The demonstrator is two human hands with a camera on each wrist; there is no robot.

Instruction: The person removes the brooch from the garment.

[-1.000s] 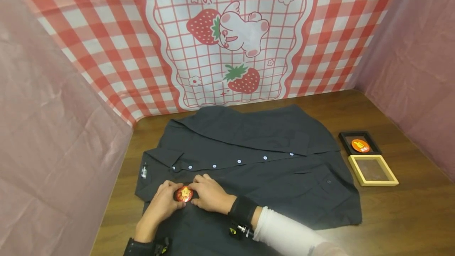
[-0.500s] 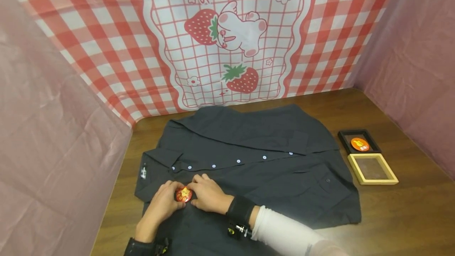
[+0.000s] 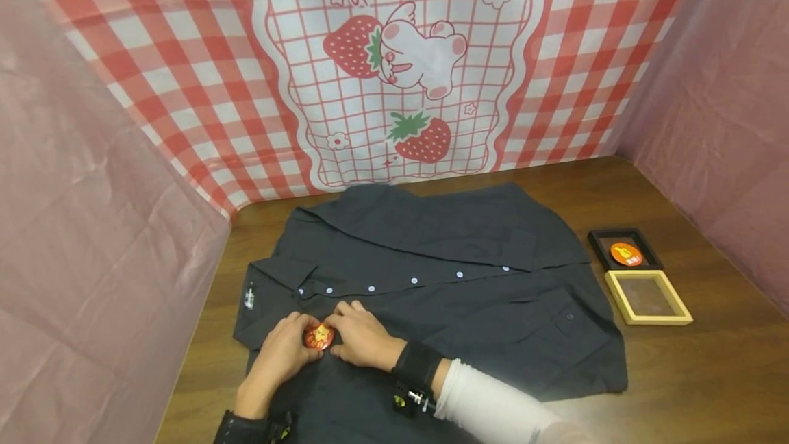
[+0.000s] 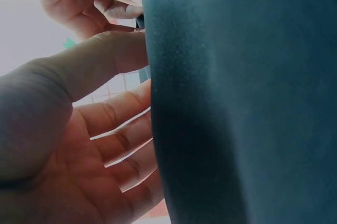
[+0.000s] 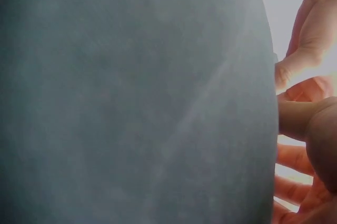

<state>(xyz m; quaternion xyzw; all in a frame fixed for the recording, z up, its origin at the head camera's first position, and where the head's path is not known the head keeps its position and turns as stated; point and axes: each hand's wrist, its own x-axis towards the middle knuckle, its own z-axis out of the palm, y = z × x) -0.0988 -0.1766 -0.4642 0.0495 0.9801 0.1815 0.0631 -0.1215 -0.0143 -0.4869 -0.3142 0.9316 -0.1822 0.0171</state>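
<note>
A round red pin badge [image 3: 319, 336] with a yellow star-shaped figure lies on the dark grey button-up shirt [image 3: 456, 334], below its collar. My left hand [image 3: 285, 344] holds the badge's left side, index finger at the top and thumb at the bottom. From the right, my right hand [image 3: 364, 336] grips its edge between thumb and forefinger. In the left wrist view, shirt cloth [image 4: 242, 97] covers the fingertips of my left hand [image 4: 89, 124]. Cloth [image 5: 137, 97] also fills most of the right wrist view, beside my right hand [image 5: 310, 145]. The badge's back is hidden.
At the table's right stand a black frame [image 3: 600, 247] with an orange round badge [image 3: 626, 253] in it and a yellow frame [image 3: 648, 319] directly in front. The wooden table [image 3: 727, 375] is bounded by pink cloth sides and a checked strawberry cloth [image 3: 573, 53] behind.
Both hands stay on the badge in nearly the same place. The head view shifts very slightly; the shirt and frames have not moved.
</note>
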